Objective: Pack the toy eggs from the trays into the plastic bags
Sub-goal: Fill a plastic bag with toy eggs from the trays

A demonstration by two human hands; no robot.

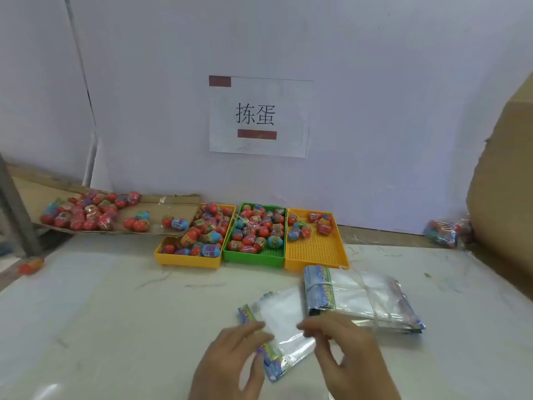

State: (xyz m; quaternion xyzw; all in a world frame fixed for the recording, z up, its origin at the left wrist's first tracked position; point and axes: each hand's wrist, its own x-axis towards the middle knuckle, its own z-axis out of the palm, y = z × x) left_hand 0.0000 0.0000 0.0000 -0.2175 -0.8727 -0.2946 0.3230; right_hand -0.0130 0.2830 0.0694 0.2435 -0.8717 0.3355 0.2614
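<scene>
Three trays stand side by side at the back of the table: a yellow tray [184, 259] heaped with toy eggs [207, 226], a green tray [253, 256] also full, and an orange-yellow tray [317, 249] with a few eggs at its far end. A small pile of clear plastic bags [284, 319] with printed headers lies at the front. My left hand [230, 359] pinches the pile's left header edge. My right hand [349, 353] pinches its right edge.
A tied bundle of bags [360, 298] lies right of the pile. A cardboard sheet [176, 206] at the back left carries several bagged eggs [83, 212]. One packed bag [444, 232] sits far right beside a cardboard box [501, 197]. A stray egg [30, 265] lies far left.
</scene>
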